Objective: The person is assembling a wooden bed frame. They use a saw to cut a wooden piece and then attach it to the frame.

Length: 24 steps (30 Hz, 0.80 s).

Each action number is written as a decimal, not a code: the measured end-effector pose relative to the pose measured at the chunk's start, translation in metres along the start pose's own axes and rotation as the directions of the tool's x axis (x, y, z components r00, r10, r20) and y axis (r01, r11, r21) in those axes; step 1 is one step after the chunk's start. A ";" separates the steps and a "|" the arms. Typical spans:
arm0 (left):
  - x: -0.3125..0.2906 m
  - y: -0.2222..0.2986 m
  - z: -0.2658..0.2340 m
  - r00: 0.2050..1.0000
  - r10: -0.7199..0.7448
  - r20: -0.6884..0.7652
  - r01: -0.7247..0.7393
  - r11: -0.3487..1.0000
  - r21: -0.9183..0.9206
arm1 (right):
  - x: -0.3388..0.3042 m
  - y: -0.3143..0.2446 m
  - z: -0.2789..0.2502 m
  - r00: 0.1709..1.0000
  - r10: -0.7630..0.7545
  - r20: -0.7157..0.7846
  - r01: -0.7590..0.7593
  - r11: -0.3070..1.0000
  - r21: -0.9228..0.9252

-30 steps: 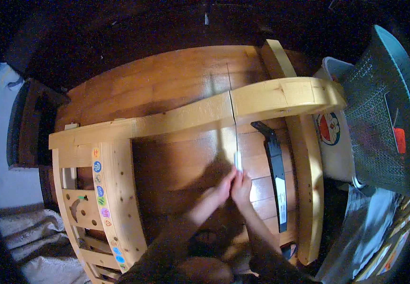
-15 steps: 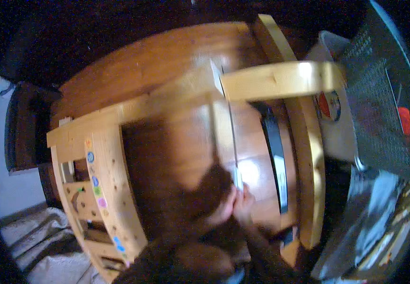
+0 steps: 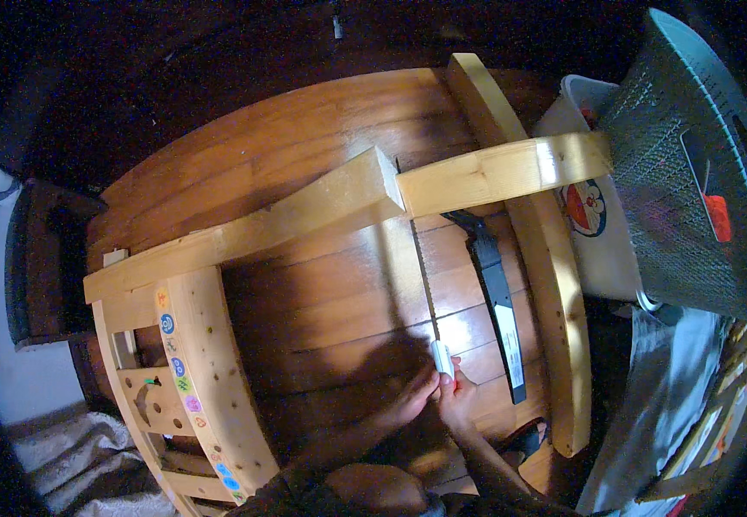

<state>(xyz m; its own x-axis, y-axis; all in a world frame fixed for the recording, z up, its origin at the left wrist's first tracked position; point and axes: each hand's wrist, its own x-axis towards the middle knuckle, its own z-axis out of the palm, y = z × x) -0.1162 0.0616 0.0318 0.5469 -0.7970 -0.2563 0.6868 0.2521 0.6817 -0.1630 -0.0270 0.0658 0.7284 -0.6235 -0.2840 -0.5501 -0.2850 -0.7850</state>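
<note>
Both of my hands are closed around the white handle [image 3: 445,362] of a long, thin-bladed saw. My left hand [image 3: 419,393] comes to it from the lower left, my right hand [image 3: 457,398] from the lower right. Away from me runs the narrow saw blade [image 3: 425,277], up to the break between two wooden lengths. The left wooden beam [image 3: 305,209] ends in a pale, bare face there. Beside it, the right wooden piece [image 3: 503,171] sits slightly out of line, resting across a long wooden rail [image 3: 554,284]. My fingers' exact grip is partly hidden.
A black sheath-like strip with a white label [image 3: 504,323] lies on the wooden floor to the right. At left stands a wooden frame with stickers [image 3: 210,345]. A grey-green mesh basket [image 3: 675,172] and a white bin [image 3: 606,250] are at the right.
The view has tilted, so the beams and my hands sit lower in it, and the picture is sharper. Both hands remain on the saw handle.
</note>
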 end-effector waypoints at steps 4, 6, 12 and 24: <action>-0.006 -0.014 -0.011 0.995 -0.091 0.035 0.090 0.995 0.043 | -0.007 0.036 0.001 0.982 0.131 0.137 -0.150 0.980 0.133; -0.023 -0.022 -0.022 0.976 -0.174 -0.133 0.213 0.901 0.378 | -0.029 0.059 -0.003 0.978 0.115 0.173 -0.152 0.963 0.224; -0.060 -0.016 -0.082 0.919 0.105 -0.379 -0.012 0.970 0.242 | -0.075 0.099 -0.035 0.976 -0.175 0.127 0.215 0.855 -0.471; 0.084 0.237 -0.072 0.532 0.819 0.217 0.114 -0.323 0.940 | -0.034 0.120 -0.025 0.945 -0.253 0.209 0.325 0.628 -0.707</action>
<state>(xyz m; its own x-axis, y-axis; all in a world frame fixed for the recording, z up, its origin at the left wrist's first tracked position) 0.1267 0.0938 0.1229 0.7493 -0.3363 0.5705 -0.6093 -0.6877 0.3948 -0.2638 -0.0587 -0.0051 0.9126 -0.3646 -0.1849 -0.3978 -0.8962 -0.1965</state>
